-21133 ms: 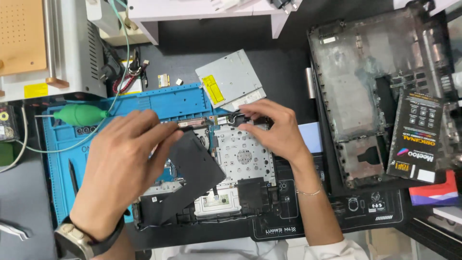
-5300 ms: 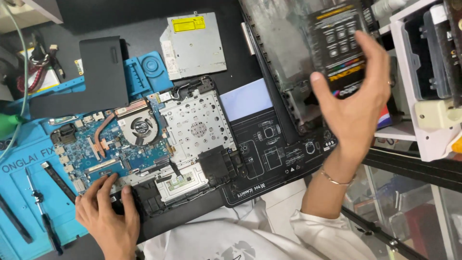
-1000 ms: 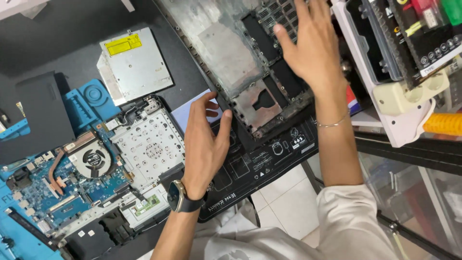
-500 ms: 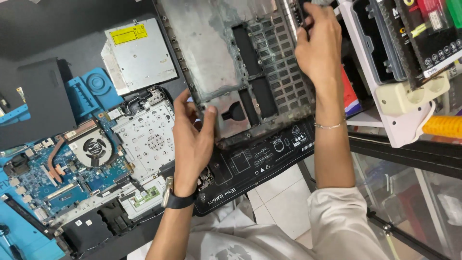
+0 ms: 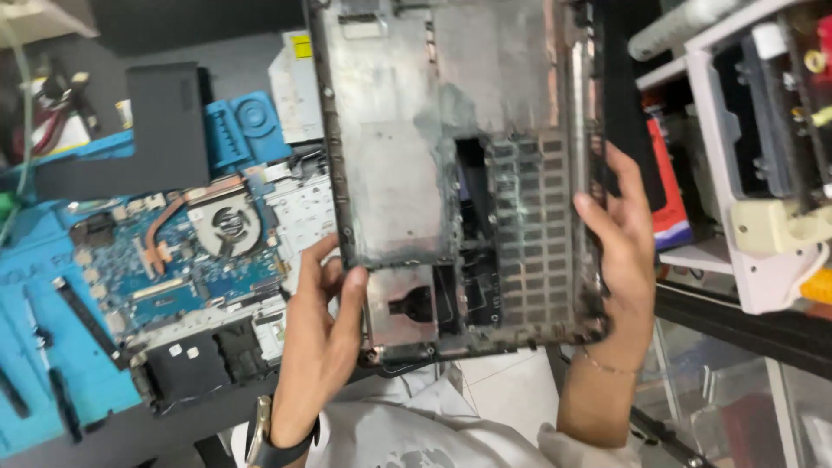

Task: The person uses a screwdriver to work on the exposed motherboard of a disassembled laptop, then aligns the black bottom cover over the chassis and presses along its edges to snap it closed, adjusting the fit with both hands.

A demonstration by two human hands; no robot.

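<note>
A black laptop bottom cover (image 5: 407, 165), its foil-lined inside facing me, is held up off the bench between both hands. My left hand (image 5: 319, 347) grips its left edge near the lower corner. My right hand (image 5: 620, 251) grips its right edge. Below and to the left lies the opened laptop with a blue motherboard (image 5: 165, 260), copper heat pipe and round fan (image 5: 225, 224) exposed.
A blue repair mat (image 5: 35, 364) with black tools lies at left. A black battery pack (image 5: 165, 121) and a silver optical drive (image 5: 290, 87) sit behind the laptop. A white shelf unit (image 5: 745, 173) with parts stands at right.
Both hands have lifted the bottom cover off the bench and brought it closer to me, upright. The view has swung right.
</note>
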